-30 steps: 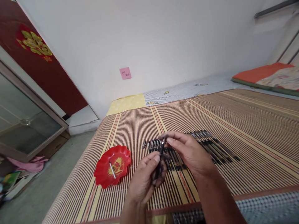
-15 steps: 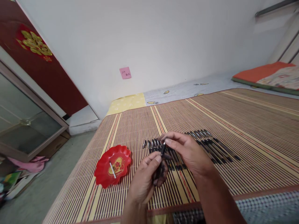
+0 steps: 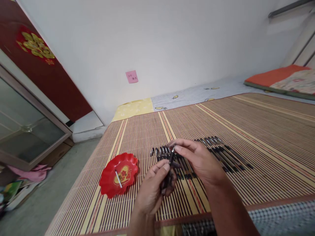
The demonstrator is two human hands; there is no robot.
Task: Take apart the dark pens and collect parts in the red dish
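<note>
My left hand [image 3: 156,183] is closed around the dark barrel of a pen [image 3: 171,158], which points up and away from me. At the pen's metal tip, the thumb and forefinger of my right hand [image 3: 194,157] pinch together. Dark smudges mark fingers of both hands. Behind them on the striped mat lies a row of black pens [image 3: 187,177], partly hidden by my hands. A second group of black pens [image 3: 230,159] lies to the right, beyond my right wrist. A small dark pen cap [image 3: 152,151] rests at the left end of the first row.
Left of my hands, a red scalloped plate [image 3: 105,178] holds a thin white stick [image 3: 118,179]. The striped mat [image 3: 128,137] covers a bed against a white wall. A folded orange-edged quilt [image 3: 278,78] lies at the far right. A glass-paneled door [image 3: 27,131] stands at left.
My right fingertips have shifted very slightly at the pen's tip, and the pen tilts a little more. Everything on the mat stays in place.
</note>
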